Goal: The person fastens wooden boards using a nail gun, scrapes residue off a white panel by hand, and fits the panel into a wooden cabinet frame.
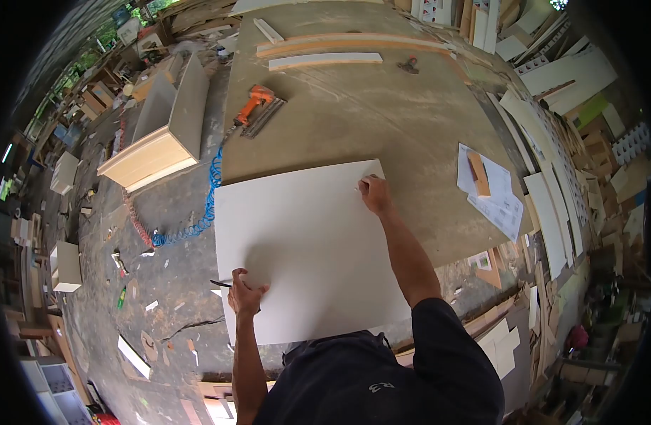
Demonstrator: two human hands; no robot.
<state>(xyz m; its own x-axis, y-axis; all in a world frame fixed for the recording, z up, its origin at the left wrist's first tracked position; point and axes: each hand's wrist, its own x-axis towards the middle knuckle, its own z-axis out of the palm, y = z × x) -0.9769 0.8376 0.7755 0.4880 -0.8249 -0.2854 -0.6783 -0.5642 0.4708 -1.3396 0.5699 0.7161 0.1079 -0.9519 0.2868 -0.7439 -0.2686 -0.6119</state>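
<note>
A large white board (311,248) lies in front of my body, its far part over the brown worktable and its near edge by my waist. At the board's left edge is my left hand (246,293), thumb and index finger apart over the surface. A thin black pen-like stick (220,283) juts out to the left from its other fingers. My right hand (374,193) rests near the far right corner with its fingers curled together. Whatever those fingers may pinch is too small to make out.
An orange nail gun (254,106) with a coiled blue hose (210,198) lies on the brown worktable (339,120). Paper sheets (499,205) sit at right under a wooden block (479,175). Strips (325,61) lie at the back; a cabinet box (155,152) stands left.
</note>
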